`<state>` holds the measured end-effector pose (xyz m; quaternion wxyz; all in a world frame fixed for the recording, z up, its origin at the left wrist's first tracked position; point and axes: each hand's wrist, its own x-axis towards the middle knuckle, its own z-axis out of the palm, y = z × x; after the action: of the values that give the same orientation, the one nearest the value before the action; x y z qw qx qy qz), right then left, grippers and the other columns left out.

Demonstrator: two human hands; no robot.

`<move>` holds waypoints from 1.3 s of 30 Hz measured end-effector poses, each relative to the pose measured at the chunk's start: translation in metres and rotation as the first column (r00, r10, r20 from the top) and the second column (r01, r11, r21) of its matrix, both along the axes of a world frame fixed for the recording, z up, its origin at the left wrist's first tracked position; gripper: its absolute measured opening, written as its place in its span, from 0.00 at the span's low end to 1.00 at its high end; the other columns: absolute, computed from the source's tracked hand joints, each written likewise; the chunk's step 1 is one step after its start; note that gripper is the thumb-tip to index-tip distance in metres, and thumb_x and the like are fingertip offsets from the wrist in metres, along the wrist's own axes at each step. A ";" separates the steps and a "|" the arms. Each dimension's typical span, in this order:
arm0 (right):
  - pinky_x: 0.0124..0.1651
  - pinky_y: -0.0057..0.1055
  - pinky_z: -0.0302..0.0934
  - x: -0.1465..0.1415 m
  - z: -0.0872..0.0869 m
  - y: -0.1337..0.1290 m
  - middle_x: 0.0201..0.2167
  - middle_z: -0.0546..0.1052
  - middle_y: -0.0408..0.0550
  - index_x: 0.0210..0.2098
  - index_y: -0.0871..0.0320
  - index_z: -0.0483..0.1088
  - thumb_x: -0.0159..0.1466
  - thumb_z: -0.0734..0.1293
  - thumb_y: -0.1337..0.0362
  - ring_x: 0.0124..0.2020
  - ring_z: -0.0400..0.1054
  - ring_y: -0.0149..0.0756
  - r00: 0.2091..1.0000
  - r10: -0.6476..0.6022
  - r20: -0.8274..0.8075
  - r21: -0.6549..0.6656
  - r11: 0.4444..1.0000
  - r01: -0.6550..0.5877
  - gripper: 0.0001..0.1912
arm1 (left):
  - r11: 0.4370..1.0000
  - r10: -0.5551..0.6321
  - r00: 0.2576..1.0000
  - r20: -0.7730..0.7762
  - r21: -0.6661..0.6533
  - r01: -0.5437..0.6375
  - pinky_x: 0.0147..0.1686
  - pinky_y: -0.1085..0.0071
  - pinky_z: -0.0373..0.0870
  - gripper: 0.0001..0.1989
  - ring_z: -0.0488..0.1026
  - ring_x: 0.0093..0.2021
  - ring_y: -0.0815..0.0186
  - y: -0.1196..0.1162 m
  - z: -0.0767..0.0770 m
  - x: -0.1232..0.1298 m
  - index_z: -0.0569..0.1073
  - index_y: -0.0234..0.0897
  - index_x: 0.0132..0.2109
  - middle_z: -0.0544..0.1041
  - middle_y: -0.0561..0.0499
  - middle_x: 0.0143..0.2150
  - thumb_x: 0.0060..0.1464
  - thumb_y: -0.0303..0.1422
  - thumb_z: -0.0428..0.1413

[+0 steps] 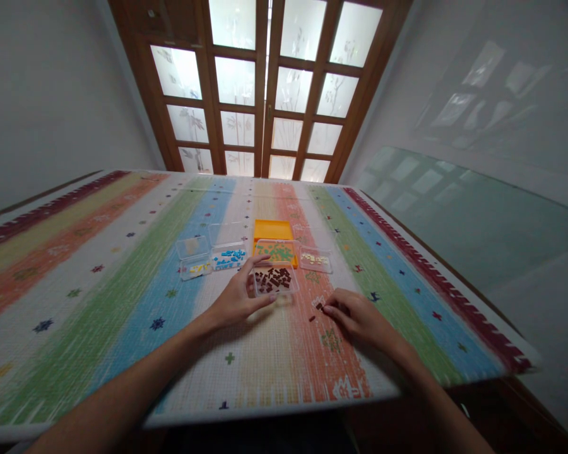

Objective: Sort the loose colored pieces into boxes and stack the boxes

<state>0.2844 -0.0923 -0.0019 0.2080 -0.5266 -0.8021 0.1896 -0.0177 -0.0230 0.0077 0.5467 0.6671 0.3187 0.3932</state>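
Observation:
My left hand (241,293) grips the left side of a clear plastic box (294,287), thumb along the near edge and fingers at the far side. Inside lie many small dark brown pieces (274,279), some of them brick-shaped. To the right, my right hand (355,315) is closed in a pinch low over the orange stripe of the cloth. A small brown piece (319,306) shows at its fingertips. Another brown piece (312,318) lies on the cloth just left of those fingers.
Behind the held box stand an orange box (272,229) with a clear tray of green pieces (274,251), and clear boxes of blue pieces (231,257), yellow pieces (199,270) and cream pieces (315,258). A striped cloth (170,353) covers the table. Glazed wooden doors (265,94) stand beyond.

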 end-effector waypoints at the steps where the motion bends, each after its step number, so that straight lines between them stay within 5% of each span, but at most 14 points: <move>1: 0.37 0.31 0.58 0.000 0.000 0.000 0.33 0.76 0.49 0.35 0.58 0.72 0.73 0.61 0.62 0.33 0.68 0.36 1.000 0.014 0.009 0.011 1.000 -0.014 0.13 | 1.000 0.001 1.000 0.003 0.001 -0.001 0.56 0.51 0.73 0.37 0.76 0.55 0.54 0.000 0.000 0.000 0.62 0.43 0.63 0.69 0.39 0.63 0.49 0.32 0.67; 7: 0.40 0.32 0.59 -0.001 0.001 0.000 0.35 0.75 0.50 0.36 0.58 0.70 0.74 0.59 0.64 0.35 0.69 0.37 0.997 0.069 0.046 0.039 0.997 -0.071 0.12 | 1.000 -0.002 1.000 0.018 -0.003 0.002 0.56 0.51 0.74 0.36 0.76 0.55 0.54 -0.001 0.002 0.001 0.63 0.43 0.62 0.69 0.40 0.63 0.49 0.31 0.67; 21: 0.38 0.33 0.57 -0.003 0.010 0.008 0.34 0.75 0.53 0.33 0.58 0.67 0.75 0.58 0.60 0.34 0.68 0.39 0.943 -0.063 0.326 -0.049 0.995 0.083 0.15 | 0.999 -0.014 1.000 0.012 0.034 0.013 0.58 0.49 0.72 0.36 0.75 0.58 0.53 0.002 -0.003 -0.001 0.63 0.44 0.63 0.69 0.39 0.63 0.51 0.32 0.68; 33: 0.38 0.30 0.57 -0.007 0.031 0.009 0.37 0.77 0.50 0.37 0.60 0.74 0.67 0.67 0.67 0.35 0.69 0.35 0.969 0.105 0.225 -0.142 0.987 -0.074 0.04 | 0.999 -0.011 1.000 0.019 0.033 0.010 0.57 0.50 0.73 0.35 0.75 0.57 0.53 0.000 0.002 0.000 0.63 0.43 0.62 0.69 0.40 0.63 0.50 0.32 0.68; 39: 0.40 0.30 0.59 -0.008 0.032 0.012 0.38 0.77 0.49 0.43 0.59 0.75 0.65 0.66 0.71 0.36 0.70 0.36 0.971 0.087 0.221 -0.090 0.994 -0.069 0.08 | 0.999 -0.022 0.999 0.023 0.033 0.021 0.57 0.50 0.73 0.35 0.75 0.57 0.53 0.001 -0.001 -0.001 0.63 0.44 0.63 0.69 0.40 0.63 0.51 0.33 0.68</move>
<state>0.2760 -0.0799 0.0300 0.0866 -0.5208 -0.8322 0.1697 -0.0182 -0.0220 0.0070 0.5437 0.6747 0.2987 0.4000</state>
